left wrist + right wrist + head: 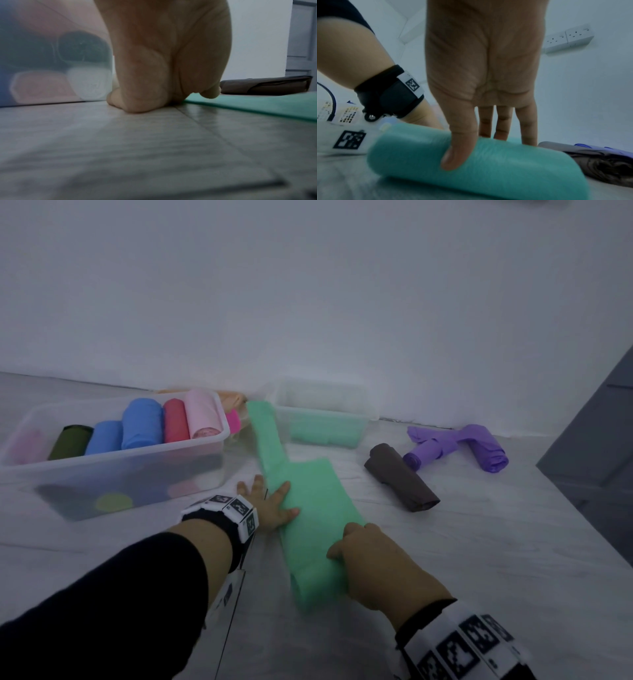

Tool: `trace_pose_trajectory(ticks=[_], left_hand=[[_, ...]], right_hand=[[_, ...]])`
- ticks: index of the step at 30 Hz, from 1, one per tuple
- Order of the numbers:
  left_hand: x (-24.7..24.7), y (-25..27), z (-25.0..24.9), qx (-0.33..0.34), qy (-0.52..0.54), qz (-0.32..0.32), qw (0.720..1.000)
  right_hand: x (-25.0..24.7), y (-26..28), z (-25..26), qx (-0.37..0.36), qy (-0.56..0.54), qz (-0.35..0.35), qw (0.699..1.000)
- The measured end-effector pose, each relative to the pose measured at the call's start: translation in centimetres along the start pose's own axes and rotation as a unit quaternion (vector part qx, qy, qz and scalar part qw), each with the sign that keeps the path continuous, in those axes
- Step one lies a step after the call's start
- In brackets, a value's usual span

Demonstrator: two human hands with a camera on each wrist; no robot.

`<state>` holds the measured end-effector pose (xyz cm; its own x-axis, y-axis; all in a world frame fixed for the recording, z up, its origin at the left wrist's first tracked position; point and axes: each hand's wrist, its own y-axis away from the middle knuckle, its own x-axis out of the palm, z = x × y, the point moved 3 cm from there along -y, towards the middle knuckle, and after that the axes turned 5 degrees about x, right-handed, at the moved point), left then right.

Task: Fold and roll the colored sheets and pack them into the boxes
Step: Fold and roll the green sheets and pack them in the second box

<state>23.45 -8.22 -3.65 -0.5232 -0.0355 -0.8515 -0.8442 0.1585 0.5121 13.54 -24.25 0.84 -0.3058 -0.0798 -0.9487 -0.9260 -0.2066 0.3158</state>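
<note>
While unreadable, coded square tags (239, 506) on both wristbands.

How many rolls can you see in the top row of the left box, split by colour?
Blue rolls: 2
Pink rolls: 2 (the one at the far left end is blurred)
Dark green roll: 1
Red roll: 1
Total: 6
</note>
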Motion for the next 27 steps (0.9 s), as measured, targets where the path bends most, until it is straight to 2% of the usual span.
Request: trace_pose_trajectory(ticks=[6,11,21,27], left_hand=[[0.0,0.1,0.1,-0.002,0.001,0.003,1.0],[0.2,-0.2,0.2,-0.007,-0.011,0.005,1.0],[0.3,-1.0,0.7,-0.001,-0.009,0.023,1.0],[0.4,-1.2,0.7,-0.01,-0.019,0.016,1.0]], right_hand=[[0.3,0.9,-0.2,-0.003,-0.052,-0.002,0.999],[0.5,1.0,-0.3,-0.015,-0.04,0.024,0.999],[1.3,1.2,-0.1,-0.039,-0.017,0.029,0.999],[1.5,0.9,-0.5,-0.031,-0.045,0.037,0.998]])
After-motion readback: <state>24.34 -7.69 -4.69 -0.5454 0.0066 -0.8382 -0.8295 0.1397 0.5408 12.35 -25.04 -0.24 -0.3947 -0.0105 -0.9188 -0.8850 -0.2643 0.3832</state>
